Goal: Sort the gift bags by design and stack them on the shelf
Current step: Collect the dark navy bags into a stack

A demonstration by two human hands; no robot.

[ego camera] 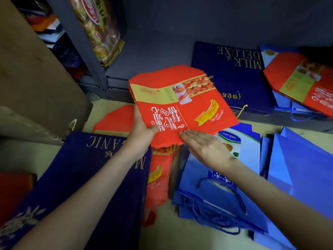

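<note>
Red gift bags (180, 109), a flat bundle, hang just before the shelf (153, 56). Your left hand (142, 134) grips their near corner and your right hand (203, 147) presses flat-fingered against the edge (squaring them, probably). Next, lay them on the matching red pile (295, 78).

Red bag (182, 107) glossy paper; shelf (84, 44) matt grey metal.
</note>
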